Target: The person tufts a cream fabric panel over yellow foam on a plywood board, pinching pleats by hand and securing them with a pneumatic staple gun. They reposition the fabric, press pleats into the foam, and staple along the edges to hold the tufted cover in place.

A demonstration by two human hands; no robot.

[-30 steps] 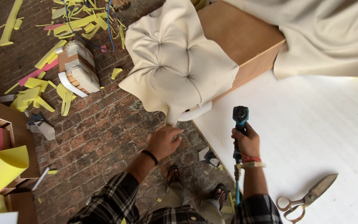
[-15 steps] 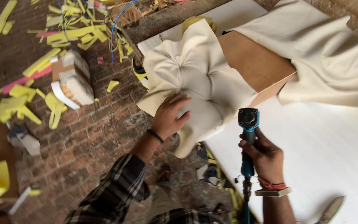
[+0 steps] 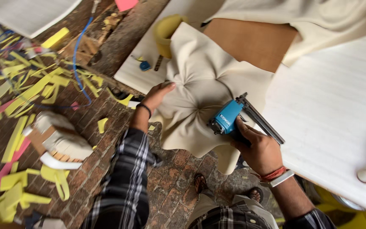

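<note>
Standing over brick floor (image 3: 106,127), yellow scraps (image 3: 34,91) strewn; white table (image 3: 331,110) beside.

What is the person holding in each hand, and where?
The right hand grips a blue staple gun by its handle. The left hand holds nothing; it presses flat on the cream tufted cushion.

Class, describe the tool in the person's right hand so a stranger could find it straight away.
Start at the white table, then find the cream tufted cushion overhanging its edge. Pressed onto the cushion, gripped by the right hand, is the staple gun: the only bright blue body with a long dark magazine.
</note>
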